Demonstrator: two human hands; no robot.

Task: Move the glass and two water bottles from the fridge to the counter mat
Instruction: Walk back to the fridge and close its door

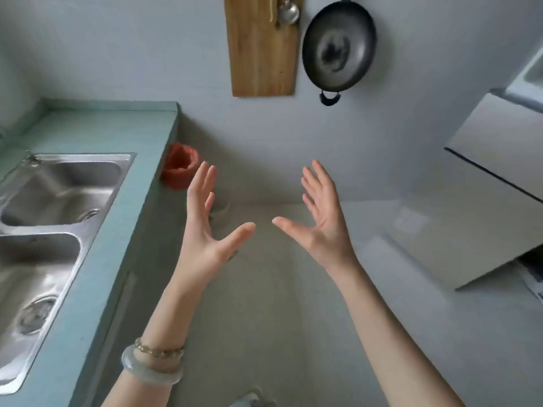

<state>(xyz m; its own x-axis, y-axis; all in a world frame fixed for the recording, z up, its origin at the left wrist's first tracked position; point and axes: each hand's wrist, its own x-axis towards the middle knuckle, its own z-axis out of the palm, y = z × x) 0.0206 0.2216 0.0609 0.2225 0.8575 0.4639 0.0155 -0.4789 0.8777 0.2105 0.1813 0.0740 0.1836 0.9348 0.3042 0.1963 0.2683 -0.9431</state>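
Observation:
My left hand (pixel 205 230) and my right hand (pixel 320 221) are both raised in front of me, palms facing each other, fingers spread, holding nothing. They hover over the pale floor between the counter and the fridge. The fridge (pixel 496 183), white-grey with a dark seam between its doors, stands at the right edge with its doors closed. No glass, water bottle or counter mat is visible in this view.
A teal counter (pixel 117 201) with a double steel sink (pixel 53 218) runs along the left. A red bin (pixel 179 168) sits on the floor by the counter's end. A wooden board (pixel 261 48), a ladle and a black wok (pixel 338 51) hang on the wall.

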